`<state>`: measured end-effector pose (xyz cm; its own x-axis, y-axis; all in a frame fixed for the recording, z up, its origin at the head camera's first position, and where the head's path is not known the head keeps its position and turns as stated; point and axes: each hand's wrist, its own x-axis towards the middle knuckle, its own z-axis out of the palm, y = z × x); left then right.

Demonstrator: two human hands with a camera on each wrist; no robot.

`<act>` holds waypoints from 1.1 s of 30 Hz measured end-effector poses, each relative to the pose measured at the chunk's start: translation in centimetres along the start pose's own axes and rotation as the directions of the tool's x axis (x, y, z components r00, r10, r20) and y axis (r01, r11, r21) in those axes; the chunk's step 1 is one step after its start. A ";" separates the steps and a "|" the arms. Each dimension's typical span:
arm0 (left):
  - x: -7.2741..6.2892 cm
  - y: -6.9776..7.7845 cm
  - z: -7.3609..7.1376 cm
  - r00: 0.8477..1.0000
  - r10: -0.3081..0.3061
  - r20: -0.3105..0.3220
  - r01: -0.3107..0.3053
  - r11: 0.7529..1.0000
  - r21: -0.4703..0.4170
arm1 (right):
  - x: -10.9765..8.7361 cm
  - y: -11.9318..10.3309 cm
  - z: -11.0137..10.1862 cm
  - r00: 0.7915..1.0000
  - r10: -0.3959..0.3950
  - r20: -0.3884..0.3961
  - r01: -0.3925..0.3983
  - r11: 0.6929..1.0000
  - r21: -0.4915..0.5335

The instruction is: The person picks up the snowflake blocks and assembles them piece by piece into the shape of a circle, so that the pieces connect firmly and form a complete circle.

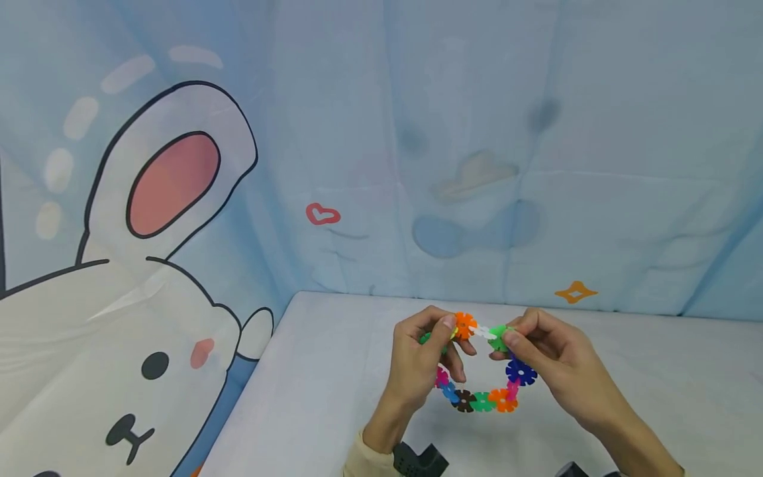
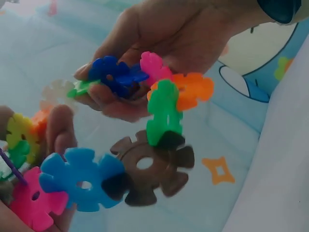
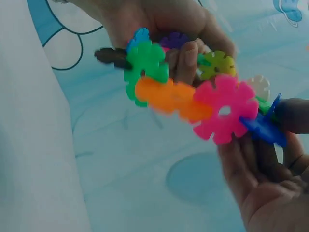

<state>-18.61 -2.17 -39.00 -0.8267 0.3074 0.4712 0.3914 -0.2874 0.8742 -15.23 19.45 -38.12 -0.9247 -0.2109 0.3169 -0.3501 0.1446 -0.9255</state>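
Note:
A loop of interlocked plastic flower-shaped discs hangs between both hands above the table. My left hand [image 1: 420, 354] pinches it near an orange disc [image 1: 466, 326] and a yellow disc [image 3: 218, 65]. On the other side, my right hand [image 1: 563, 371] pinches a green disc [image 1: 497, 338] between thumb and fingers. A white disc [image 1: 484, 332] spans the gap between the hands. Below the right fingers hangs a dark blue disc [image 1: 521, 372]. Pink, orange, green, brown [image 2: 147, 166] and light blue [image 2: 83, 180] discs form the lower part. Fingers partly hide the left side.
A white-covered table [image 1: 310, 397] lies under the hands. Behind it hangs a light blue curtain [image 1: 357, 132], with a large printed rabbit [image 1: 119, 344] at the left. Dark wrist-worn devices [image 1: 420, 460] show at the lower edge.

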 end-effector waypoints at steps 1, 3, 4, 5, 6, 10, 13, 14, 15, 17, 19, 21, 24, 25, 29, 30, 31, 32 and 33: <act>0.1 0.0 0.1 0.999 -0.050 -0.018 0.050 0.999 -0.004 | 0.1 0.1 -0.2 1.000 0.028 0.000 -0.028 1.000 -0.012; 0.2 0.0 0.2 0.989 -0.141 -0.051 0.141 0.990 -0.010 | 0.2 0.4 -0.3 0.997 0.080 -0.012 -0.080 0.997 -0.023; 0.3 -0.1 0.2 0.981 -0.179 -0.068 0.179 0.984 -0.009 | 0.4 0.6 -0.4 0.994 0.106 -0.018 -0.106 0.994 -0.010; 0.3 -0.1 0.3 0.974 -0.209 -0.084 0.209 0.978 -0.006 | 0.5 0.9 -0.4 0.991 0.132 -0.023 -0.132 0.991 0.014; 0.4 -0.2 0.4 0.966 -0.238 -0.098 0.239 0.971 -0.004 | 0.6 1.2 -0.5 0.987 0.157 -0.028 -0.156 0.987 0.041; 0.6 -0.6 0.5 0.931 -0.324 -0.167 0.327 0.945 -0.010 | 1.1 2.4 -0.8 0.971 0.237 -0.034 -0.227 0.957 0.183; 0.8 -1.1 0.0 0.906 -0.366 -0.213 0.376 0.927 0.006 | 1.5 3.4 -1.3 0.959 0.281 -0.043 -0.257 0.924 0.284; 0.8 -1.3 -0.2 0.897 -0.381 -0.224 0.396 0.918 0.027 | 1.6 3.8 -1.4 0.955 0.293 -0.052 -0.263 0.912 0.315; 0.9 -1.5 -0.5 0.888 -0.400 -0.227 0.421 0.905 0.051 | 1.7 4.1 -1.6 0.949 0.307 -0.064 -0.269 0.902 0.337; 1.0 -2.1 -1.1 0.866 -0.457 -0.201 0.485 0.867 0.119 | 1.9 4.8 -2.0 0.936 0.338 -0.095 -0.281 0.882 0.378; 1.0 -2.8 -1.6 0.839 -0.525 -0.146 0.544 0.820 0.177 | 2.1 5.6 -2.2 0.923 0.365 -0.124 -0.290 0.868 0.404; 1.0 -3.8 -2.0 0.801 -0.595 -0.068 0.595 0.778 0.201 | 2.2 6.5 -2.4 0.912 0.384 -0.143 -0.291 0.854 0.432; 0.8 -5.7 -2.3 0.764 -0.645 0.024 0.632 0.755 0.175 | 2.4 8.0 -2.6 0.894 0.421 -0.156 -0.329 0.851 0.410; 0.7 -6.3 -2.3 0.760 -0.649 0.032 0.638 0.754 0.154 | 2.5 8.5 -2.7 0.883 0.441 -0.157 -0.359 0.853 0.378; 0.4 -8.2 -2.4 0.776 -0.631 -0.017 0.630 0.772 0.080 | 2.7 10.2 -3.4 0.840 0.522 -0.145 -0.506 0.852 0.136; 0.3 -8.5 -2.4 0.778 -0.626 -0.045 0.628 0.775 0.069 | 2.7 10.5 -3.8 0.831 0.539 -0.137 -0.536 0.842 0.060; 0.3 -8.9 -2.4 0.780 -0.621 -0.071 0.625 0.778 0.057 | 2.7 10.8 -4.1 0.825 0.552 -0.123 -0.558 0.829 -0.022; 0.2 -9.1 -2.5 0.782 -0.616 -0.095 0.622 0.782 0.048 | 2.7 11.1 -4.6 0.821 0.560 -0.106 -0.569 0.817 -0.093; 0.1 -9.4 -2.6 0.783 -0.611 -0.115 0.619 0.784 0.044 | 2.6 11.4 -5.0 0.818 0.568 -0.086 -0.574 0.802 -0.164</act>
<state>-23.43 -1.78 -47.50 -0.9331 0.3118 -0.1789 -0.1868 0.0048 0.9824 -22.41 25.41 -46.81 -0.9686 -0.0072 -0.2486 0.2256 0.3961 -0.8901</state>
